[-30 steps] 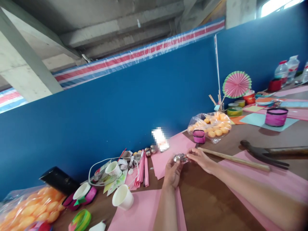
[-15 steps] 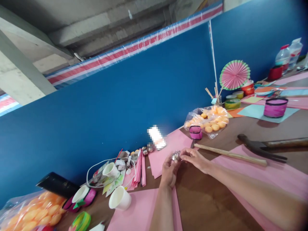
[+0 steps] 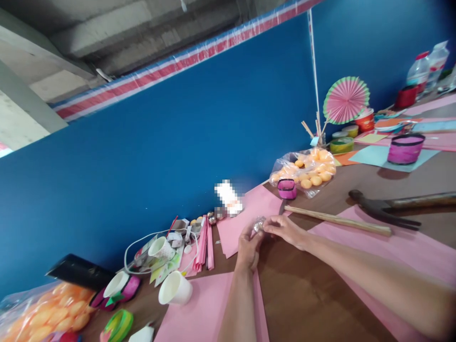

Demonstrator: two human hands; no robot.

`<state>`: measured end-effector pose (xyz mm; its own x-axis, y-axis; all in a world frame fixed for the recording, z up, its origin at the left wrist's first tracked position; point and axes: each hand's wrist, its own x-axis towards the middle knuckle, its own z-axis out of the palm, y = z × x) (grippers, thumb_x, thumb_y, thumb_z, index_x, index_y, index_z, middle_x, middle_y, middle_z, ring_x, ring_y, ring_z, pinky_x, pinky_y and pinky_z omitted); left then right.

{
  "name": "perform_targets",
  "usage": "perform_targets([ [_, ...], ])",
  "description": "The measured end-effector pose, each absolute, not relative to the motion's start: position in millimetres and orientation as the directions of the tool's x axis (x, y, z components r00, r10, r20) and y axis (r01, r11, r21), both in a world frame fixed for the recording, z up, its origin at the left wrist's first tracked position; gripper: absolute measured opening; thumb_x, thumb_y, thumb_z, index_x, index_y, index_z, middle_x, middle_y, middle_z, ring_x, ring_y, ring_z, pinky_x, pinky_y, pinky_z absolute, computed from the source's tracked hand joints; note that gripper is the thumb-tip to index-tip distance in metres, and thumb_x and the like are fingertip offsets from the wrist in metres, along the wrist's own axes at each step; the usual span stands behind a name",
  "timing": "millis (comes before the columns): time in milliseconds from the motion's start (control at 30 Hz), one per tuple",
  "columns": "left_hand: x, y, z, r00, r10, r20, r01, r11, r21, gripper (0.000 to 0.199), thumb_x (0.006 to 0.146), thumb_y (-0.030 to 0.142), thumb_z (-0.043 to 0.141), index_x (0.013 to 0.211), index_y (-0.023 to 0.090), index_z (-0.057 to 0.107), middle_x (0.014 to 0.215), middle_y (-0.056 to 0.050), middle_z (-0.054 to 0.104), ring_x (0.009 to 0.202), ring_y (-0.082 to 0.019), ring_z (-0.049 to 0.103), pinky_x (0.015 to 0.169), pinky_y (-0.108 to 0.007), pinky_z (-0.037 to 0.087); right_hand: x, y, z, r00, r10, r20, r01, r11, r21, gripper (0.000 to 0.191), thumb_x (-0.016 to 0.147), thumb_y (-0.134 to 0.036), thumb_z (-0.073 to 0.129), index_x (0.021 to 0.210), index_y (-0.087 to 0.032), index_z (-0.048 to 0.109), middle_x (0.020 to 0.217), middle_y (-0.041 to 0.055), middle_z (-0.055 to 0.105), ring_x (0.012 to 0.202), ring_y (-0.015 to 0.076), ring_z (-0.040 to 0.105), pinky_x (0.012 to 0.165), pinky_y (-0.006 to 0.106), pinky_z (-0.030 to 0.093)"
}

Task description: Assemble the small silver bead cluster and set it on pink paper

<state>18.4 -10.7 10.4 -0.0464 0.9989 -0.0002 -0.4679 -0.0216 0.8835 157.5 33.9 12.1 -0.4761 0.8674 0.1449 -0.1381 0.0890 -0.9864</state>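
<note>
Near the middle of the table, my left hand (image 3: 248, 246) holds a small shiny silver ball (image 3: 259, 224) between thumb and fingers. My right hand (image 3: 286, 230) is at the ball's right side, its thumb and fingertips pinched together against it; whether anything else is in that pinch is too small to tell. Both hands are just above the brown table (image 3: 302, 289), close to a pink paper sheet (image 3: 240, 218). More silver balls (image 3: 212, 218) lie behind, beside folded pink strips (image 3: 204, 244).
To the right are a wooden stick (image 3: 338, 220), a hammer (image 3: 384, 209) and a purple band (image 3: 406, 149). Bagged orange balls (image 3: 313, 168) lie behind. White cups (image 3: 175, 288), a cable (image 3: 125, 254) and a green tape roll (image 3: 119, 327) are on the left.
The view has shifted slightly, so the table things appear a little higher and further left. My right fingertips have come closer against the silver ball, which stays in my left hand.
</note>
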Motion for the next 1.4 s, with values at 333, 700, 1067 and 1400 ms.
perform_targets([
  [333, 19.5, -10.1, 10.1, -0.079, 0.997, -0.014, -0.467, -0.025, 0.884, 0.056, 0.057, 0.012, 0.072, 0.111, 0.017, 0.057, 0.106, -0.009, 0.063, 0.096, -0.02, 0.059, 0.093, -0.035, 0.039, 157.0, 37.0, 5.4, -0.449, 0.887, 0.109, -0.04, 0.102, -0.994, 0.028, 0.068, -0.042, 0.062, 0.074, -0.015, 0.061, 0.067, 0.0003, 0.059, 0.058, 0.0102, 0.049, 0.058, 0.024, 0.041],
  [700, 17.8, -8.9, 4.3, -0.087, 0.996, 0.014, -0.437, -0.051, 0.898, 0.055, 0.061, 0.012, 0.07, 0.113, 0.018, 0.055, 0.107, -0.009, 0.063, 0.099, -0.02, 0.058, 0.094, -0.036, 0.037, 156.2, 37.5, 4.6, -0.44, 0.89, 0.115, -0.017, 0.12, -0.993, 0.03, 0.069, -0.043, 0.061, 0.076, -0.014, 0.062, 0.068, 0.0015, 0.059, 0.058, 0.0105, 0.049, 0.055, 0.024, 0.04],
  [1067, 19.2, -7.9, 4.0, -0.115, 0.993, 0.005, -0.44, -0.056, 0.896, 0.057, 0.058, 0.012, 0.071, 0.112, 0.018, 0.055, 0.102, -0.008, 0.065, 0.097, -0.02, 0.059, 0.094, -0.037, 0.038, 156.1, 38.4, 2.8, -0.447, 0.888, 0.112, -0.025, 0.113, -0.993, 0.029, 0.068, -0.042, 0.061, 0.073, -0.014, 0.062, 0.068, 0.0007, 0.059, 0.057, 0.0101, 0.049, 0.055, 0.023, 0.04],
  [1400, 18.9, -8.7, 4.8, -0.114, 0.994, 0.001, -0.431, -0.05, 0.901, 0.059, 0.056, 0.011, 0.072, 0.112, 0.018, 0.055, 0.102, -0.008, 0.065, 0.099, -0.021, 0.058, 0.094, -0.038, 0.038, 156.9, 36.1, 7.2, -0.448, 0.888, 0.105, -0.03, 0.103, -0.994, 0.028, 0.067, -0.042, 0.062, 0.073, -0.014, 0.061, 0.07, 0.0014, 0.059, 0.06, 0.0105, 0.049, 0.056, 0.024, 0.04],
])
